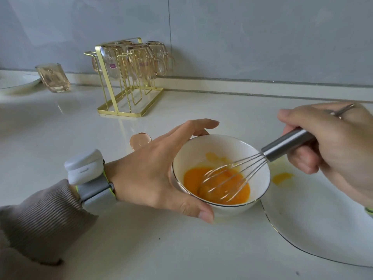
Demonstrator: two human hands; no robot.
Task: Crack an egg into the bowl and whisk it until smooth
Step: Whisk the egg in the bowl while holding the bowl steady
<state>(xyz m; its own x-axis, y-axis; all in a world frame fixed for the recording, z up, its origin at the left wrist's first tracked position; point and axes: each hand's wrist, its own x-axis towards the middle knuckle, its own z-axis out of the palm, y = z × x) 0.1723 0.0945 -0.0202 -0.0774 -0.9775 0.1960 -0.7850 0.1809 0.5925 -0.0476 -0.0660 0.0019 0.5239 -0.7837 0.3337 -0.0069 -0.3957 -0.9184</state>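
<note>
A white bowl (220, 146) with a thin dark rim stands on the pale counter, tilted a little toward me. Orange beaten egg (193, 179) pools in its bottom. My left hand (155, 172) cups the bowl's left side, thumb near and fingers behind the rim. My right hand (335, 142) grips the steel handle of a wire whisk (282, 146), whose wires dip into the egg. An empty brown eggshell (139, 140) lies on the counter just behind my left hand.
A large white plate (314, 225) lies right of the bowl, with a smear of spilled yolk (282, 177) on it. A gold rack of upturned glasses (131, 77) stands at the back, a loose glass (52, 77) and another white dish (18, 79) at the far left.
</note>
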